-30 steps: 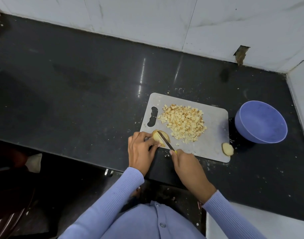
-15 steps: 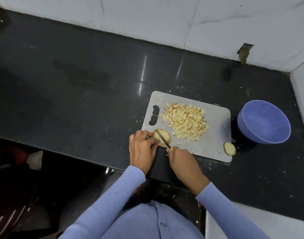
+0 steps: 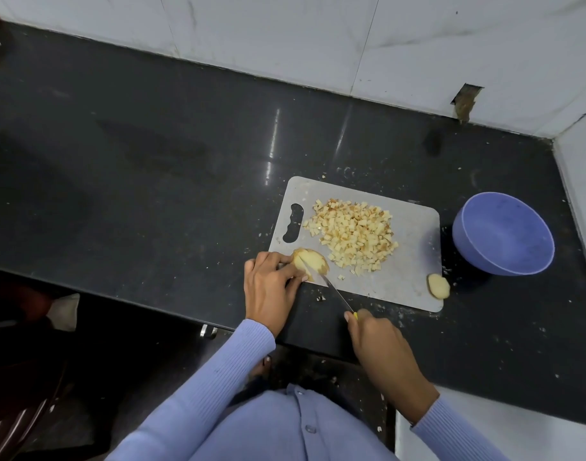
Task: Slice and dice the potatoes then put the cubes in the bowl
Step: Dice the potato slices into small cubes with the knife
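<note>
Black glossy countertop (image 3: pixel 152 154), speckled with pale crumbs near its front edge. White marble-look wall tiles (image 3: pixel 285 34) behind and on the right. Broken hole in tile (image 3: pixel 464 99) at base of back wall. Dark wooden chair (image 3: pixel 15 424) lower left, partly visible.

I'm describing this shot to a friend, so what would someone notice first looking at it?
Probably the pile of potato cubes heaped mid-way on the grey cutting board, bright against the black counter. Next, the hands at the board's near-left corner: the left hand steadies a potato half while the right hand draws a knife through it. An empty blue bowl waits at right.
</note>
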{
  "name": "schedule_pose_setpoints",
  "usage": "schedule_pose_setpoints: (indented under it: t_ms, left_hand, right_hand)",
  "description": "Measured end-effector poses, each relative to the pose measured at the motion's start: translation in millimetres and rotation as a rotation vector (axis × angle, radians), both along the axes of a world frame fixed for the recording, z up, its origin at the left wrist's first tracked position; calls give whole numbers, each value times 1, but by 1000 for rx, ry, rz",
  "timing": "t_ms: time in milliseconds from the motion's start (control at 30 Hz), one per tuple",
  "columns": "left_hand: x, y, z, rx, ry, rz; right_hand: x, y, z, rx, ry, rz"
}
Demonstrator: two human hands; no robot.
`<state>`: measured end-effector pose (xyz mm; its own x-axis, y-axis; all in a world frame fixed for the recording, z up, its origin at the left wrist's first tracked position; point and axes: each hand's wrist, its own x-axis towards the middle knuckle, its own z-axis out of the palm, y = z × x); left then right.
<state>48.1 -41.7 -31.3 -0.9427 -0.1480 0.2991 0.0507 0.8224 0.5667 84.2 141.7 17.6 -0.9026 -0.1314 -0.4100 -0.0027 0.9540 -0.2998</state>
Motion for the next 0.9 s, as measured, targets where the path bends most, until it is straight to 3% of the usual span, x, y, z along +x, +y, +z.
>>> schedule_pose_setpoints:
  t_ms: [333,900]
  left_hand:
    - [3,0,-4,95,-9,81]
    - [0,-1,3,23,-82,122]
  right_hand:
    - [-33,-37,4,-124,49,65]
    - [-22,-25,-1,66,-11,122]
